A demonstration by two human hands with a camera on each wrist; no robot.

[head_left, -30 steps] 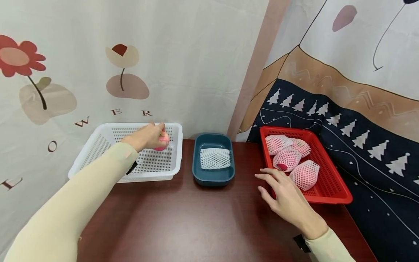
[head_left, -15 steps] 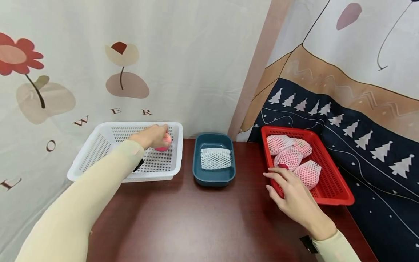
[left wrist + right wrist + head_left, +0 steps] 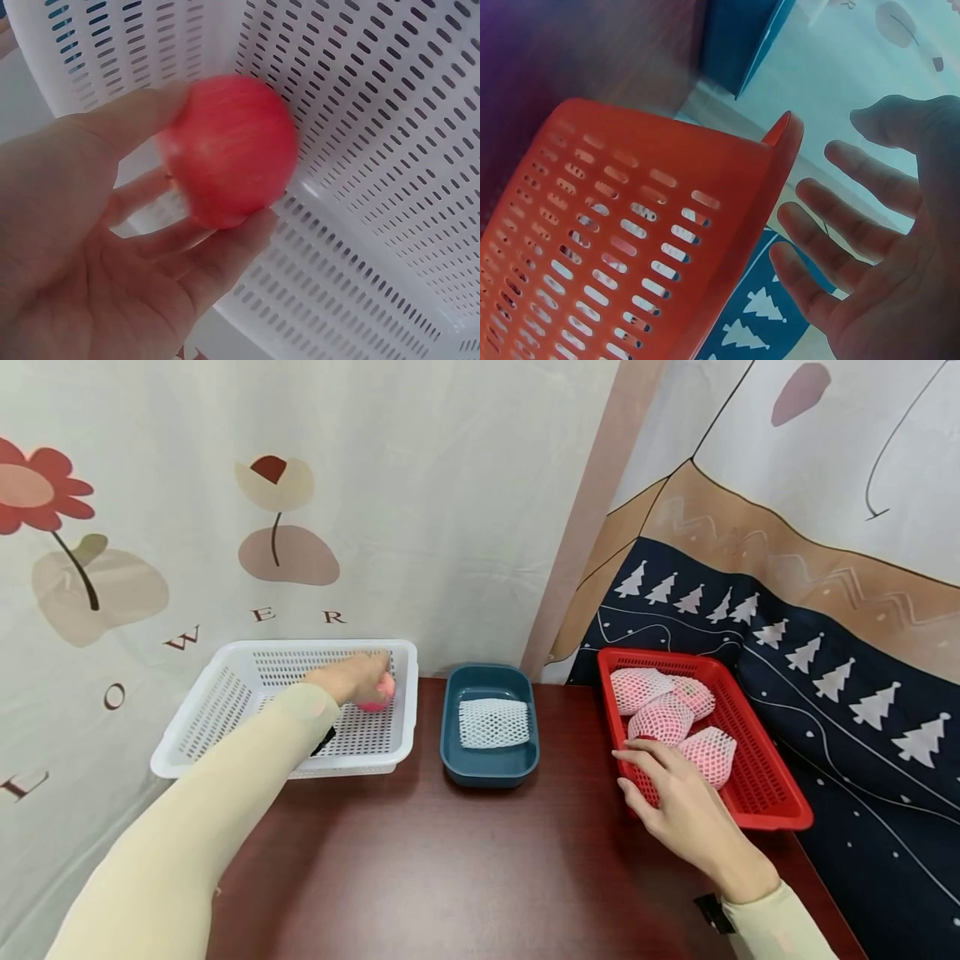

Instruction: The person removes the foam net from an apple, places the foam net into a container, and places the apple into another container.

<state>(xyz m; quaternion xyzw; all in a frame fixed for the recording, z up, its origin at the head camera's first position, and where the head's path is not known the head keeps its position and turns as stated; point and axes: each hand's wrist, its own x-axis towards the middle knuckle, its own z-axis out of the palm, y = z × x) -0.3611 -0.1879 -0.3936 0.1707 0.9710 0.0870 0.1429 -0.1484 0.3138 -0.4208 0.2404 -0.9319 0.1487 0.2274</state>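
Observation:
In the head view my left hand [image 3: 348,678] is inside the white perforated basket [image 3: 409,727], holding a red apple [image 3: 377,693]. The left wrist view shows the bare apple [image 3: 232,154] gripped between thumb and fingertips, near the basket's wall. My right hand [image 3: 686,797] hovers at the near left rim of the red basket [image 3: 776,818], fingers spread and loosely bent, nothing held. Pink-red fruits in white foam nets [image 3: 662,720] lie in that basket, one partly hidden by the right hand. The right wrist view shows the fingers apart from the basket's rim.
Between the two baskets stands a dark blue tray [image 3: 491,768] with a white foam net [image 3: 493,723] lying in it. All three containers are on a dark reddish-brown table [image 3: 480,860]. Printed curtains [image 3: 465,510] hang behind and to the right.
My left hand has moved slightly right and lower in the white basket with the apple. My right hand has shifted right, closer over the red basket's rim.

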